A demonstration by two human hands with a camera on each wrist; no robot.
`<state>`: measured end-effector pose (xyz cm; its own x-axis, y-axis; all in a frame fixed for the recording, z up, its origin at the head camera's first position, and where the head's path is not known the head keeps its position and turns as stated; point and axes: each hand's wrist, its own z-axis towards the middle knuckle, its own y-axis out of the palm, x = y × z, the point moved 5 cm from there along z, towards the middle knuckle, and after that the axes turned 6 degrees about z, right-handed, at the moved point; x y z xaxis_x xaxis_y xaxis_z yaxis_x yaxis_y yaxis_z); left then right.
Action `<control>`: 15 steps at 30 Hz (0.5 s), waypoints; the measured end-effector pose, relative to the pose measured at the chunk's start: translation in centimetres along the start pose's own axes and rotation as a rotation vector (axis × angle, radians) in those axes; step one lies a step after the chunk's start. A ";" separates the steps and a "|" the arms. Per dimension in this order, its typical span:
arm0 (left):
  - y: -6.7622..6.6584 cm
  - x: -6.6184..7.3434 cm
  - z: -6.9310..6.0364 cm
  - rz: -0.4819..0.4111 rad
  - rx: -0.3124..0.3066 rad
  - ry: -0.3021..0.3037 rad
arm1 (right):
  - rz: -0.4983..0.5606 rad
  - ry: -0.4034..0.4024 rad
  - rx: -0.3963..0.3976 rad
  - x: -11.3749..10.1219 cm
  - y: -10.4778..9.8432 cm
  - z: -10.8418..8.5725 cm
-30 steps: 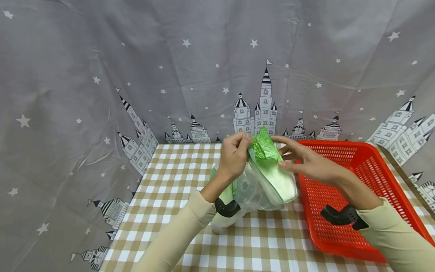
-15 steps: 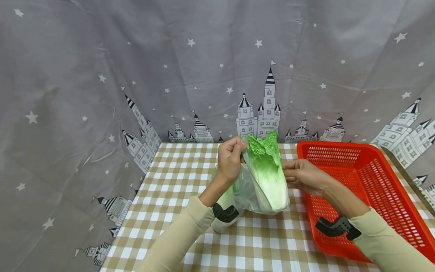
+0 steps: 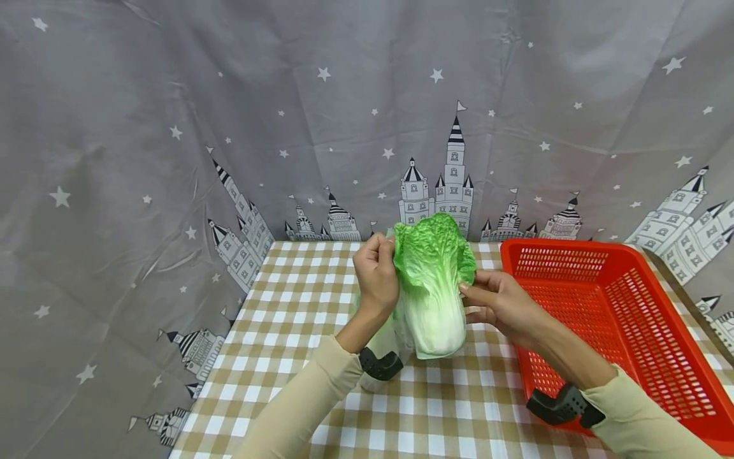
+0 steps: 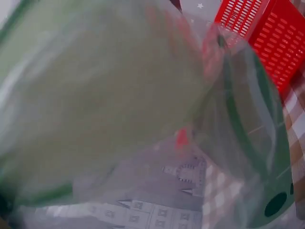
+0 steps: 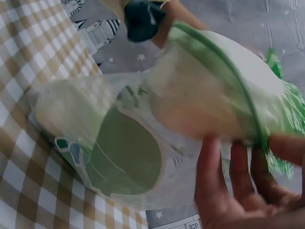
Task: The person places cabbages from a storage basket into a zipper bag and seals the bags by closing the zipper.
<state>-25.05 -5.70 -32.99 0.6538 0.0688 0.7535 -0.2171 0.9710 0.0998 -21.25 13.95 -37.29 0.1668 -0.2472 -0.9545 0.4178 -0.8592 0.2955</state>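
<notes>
A napa cabbage (image 3: 432, 287), leafy and green at the top and white at the base, stands upright in the mouth of a clear plastic bag (image 5: 126, 152) with green print and a green rim. My left hand (image 3: 375, 274) grips the bag's edge beside the leaves, fingers curled. On the other side my right hand (image 3: 504, 306) pinches the rim along the cabbage, thumb in front and fingers behind. Lower in the bag lies another pale green-white piece (image 5: 66, 112), blurred by the plastic. Bag film fills most of the left wrist view.
A red perforated plastic basket (image 3: 573, 287) stands at the right on a brown-and-white checked tablecloth (image 3: 309, 293). Behind the table hangs a grey curtain (image 3: 344, 95) with stars and castles.
The cabbage has turned so its ribbed leafy face shows, where its hollow side showed before. My left hand has moved slightly left; my right hand has come from an open spread to a pinch.
</notes>
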 end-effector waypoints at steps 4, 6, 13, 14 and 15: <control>-0.5 -0.4 -0.2 0.032 0.092 -0.013 | 0.037 -0.040 -0.079 0.1 0.7 -0.2; -0.6 -0.6 -0.3 0.061 0.115 -0.026 | 0.036 -0.039 -0.085 0.2 0.9 -0.2; -0.5 -1.2 -0.9 0.095 0.158 -0.047 | -0.005 0.038 0.131 1.1 1.2 -0.3; -0.4 -1.2 -1.0 0.090 0.161 -0.047 | -0.009 0.054 0.172 1.1 1.2 -0.4; -0.4 -1.2 -1.1 0.086 0.168 -0.048 | -0.004 0.069 0.210 1.2 1.3 -0.4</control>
<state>-25.01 -5.89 -34.64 0.5930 0.1354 0.7937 -0.3913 0.9100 0.1372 -20.15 12.75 -38.06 0.2290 -0.2186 -0.9486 0.2243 -0.9364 0.2700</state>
